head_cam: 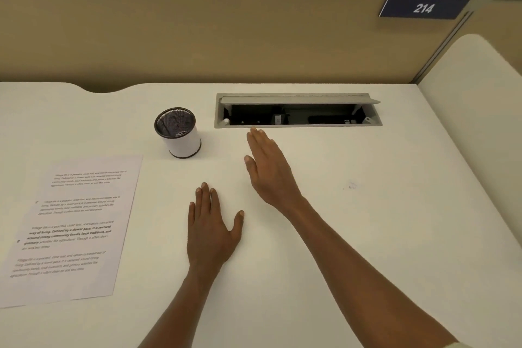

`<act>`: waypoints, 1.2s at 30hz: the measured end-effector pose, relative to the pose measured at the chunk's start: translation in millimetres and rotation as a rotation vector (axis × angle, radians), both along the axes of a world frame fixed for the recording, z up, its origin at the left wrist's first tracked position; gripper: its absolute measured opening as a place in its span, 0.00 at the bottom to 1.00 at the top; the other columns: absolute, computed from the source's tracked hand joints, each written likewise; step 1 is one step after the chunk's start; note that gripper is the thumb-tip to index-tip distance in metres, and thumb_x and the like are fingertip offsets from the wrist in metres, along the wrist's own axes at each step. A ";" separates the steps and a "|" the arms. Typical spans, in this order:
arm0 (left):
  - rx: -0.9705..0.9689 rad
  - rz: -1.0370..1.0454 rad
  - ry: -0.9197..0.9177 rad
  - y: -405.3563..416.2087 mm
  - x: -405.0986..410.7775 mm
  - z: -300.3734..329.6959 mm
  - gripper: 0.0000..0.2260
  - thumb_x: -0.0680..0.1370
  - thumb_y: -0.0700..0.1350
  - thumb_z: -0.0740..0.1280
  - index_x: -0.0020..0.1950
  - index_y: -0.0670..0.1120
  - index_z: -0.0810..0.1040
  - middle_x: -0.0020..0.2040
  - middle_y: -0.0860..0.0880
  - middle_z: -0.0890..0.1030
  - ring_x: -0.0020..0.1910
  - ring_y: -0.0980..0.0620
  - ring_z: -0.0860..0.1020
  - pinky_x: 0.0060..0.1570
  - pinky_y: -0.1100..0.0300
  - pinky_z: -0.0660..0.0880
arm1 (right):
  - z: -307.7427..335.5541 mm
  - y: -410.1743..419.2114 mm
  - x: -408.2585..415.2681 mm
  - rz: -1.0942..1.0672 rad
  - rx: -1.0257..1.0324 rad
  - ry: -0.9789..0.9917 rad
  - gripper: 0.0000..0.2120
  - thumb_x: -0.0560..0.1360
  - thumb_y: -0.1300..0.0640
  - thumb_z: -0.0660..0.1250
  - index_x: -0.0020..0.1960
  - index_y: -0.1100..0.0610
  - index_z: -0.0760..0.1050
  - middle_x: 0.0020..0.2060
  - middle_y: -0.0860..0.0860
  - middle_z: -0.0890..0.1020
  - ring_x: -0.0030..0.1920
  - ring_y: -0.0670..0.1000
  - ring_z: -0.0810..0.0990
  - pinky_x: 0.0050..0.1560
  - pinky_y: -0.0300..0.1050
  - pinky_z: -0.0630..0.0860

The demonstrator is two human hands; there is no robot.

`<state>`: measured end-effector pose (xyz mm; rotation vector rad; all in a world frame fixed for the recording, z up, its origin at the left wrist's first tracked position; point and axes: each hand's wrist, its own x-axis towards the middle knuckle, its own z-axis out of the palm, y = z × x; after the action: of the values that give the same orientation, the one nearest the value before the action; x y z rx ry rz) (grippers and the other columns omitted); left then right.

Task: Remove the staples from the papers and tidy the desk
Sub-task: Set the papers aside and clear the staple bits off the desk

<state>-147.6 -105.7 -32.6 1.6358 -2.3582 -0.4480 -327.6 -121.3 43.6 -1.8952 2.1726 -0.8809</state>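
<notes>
Neither grip holds anything: both hands are spread with straight fingers. Left hand (pixel 213 230) lies palm down, flat on the white desk (pixel 353 234) at the lower middle of the frame, thumb splayed toward the right. Right hand (pixel 268 167) reaches farther up the frame, turned partly on edge, fingers together and pointing at the near rim of the cable tray (pixel 298 110); its fingertips are just beside that rim. Both forearms run in from the bottom edge, the right one on a long diagonal from the lower right corner.

One printed sheet of paper (pixel 70 232) lies flat at the lower left of the frame, well apart from both hands; it bears four blocks of text, and whether more sheets lie under it cannot be told. One round pen cup (pixel 178 133) with a mesh inside stands upright above the sheet, left of the tray; its contents cannot be made out. The recessed tray has its grey lid raised, with dark fittings inside. One blue sign (pixel 423 8) reading 214 hangs on the tan partition (pixel 197 37) at the upper right.
</notes>
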 end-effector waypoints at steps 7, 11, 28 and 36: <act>-0.007 -0.002 -0.010 1.1 0.6 -1.4 0.41 0.77 0.67 0.51 0.81 0.39 0.57 0.83 0.43 0.52 0.82 0.48 0.48 0.80 0.50 0.49 | -47.6 108.3 -44.8 -0.063 0.236 0.203 0.28 0.83 0.46 0.46 0.79 0.56 0.47 0.79 0.49 0.48 0.78 0.46 0.42 0.78 0.50 0.46; -0.006 0.000 -0.018 -1.2 0.7 -1.0 0.42 0.77 0.67 0.50 0.81 0.39 0.56 0.83 0.44 0.51 0.82 0.49 0.47 0.80 0.50 0.49 | -59.2 141.6 -64.6 0.035 0.370 0.377 0.31 0.82 0.40 0.44 0.79 0.57 0.48 0.79 0.50 0.47 0.78 0.48 0.42 0.76 0.56 0.47; -0.012 0.010 -0.002 -1.1 0.8 -1.4 0.42 0.76 0.67 0.51 0.80 0.39 0.57 0.83 0.45 0.51 0.82 0.50 0.47 0.80 0.50 0.49 | -65.3 156.4 -147.2 -0.515 0.405 0.169 0.46 0.76 0.30 0.43 0.78 0.65 0.42 0.78 0.60 0.47 0.78 0.56 0.45 0.78 0.54 0.46; -0.018 0.006 -0.004 -1.3 0.8 -2.8 0.42 0.77 0.67 0.52 0.80 0.39 0.58 0.83 0.45 0.52 0.82 0.50 0.48 0.80 0.50 0.49 | -65.9 123.4 -129.3 -0.627 0.424 0.095 0.50 0.74 0.28 0.44 0.76 0.70 0.47 0.76 0.65 0.53 0.78 0.61 0.51 0.77 0.54 0.50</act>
<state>-146.9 -107.0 -35.5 1.6375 -2.3525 -0.4217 -456.9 2.1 -22.4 -1.0935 2.7836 -0.3384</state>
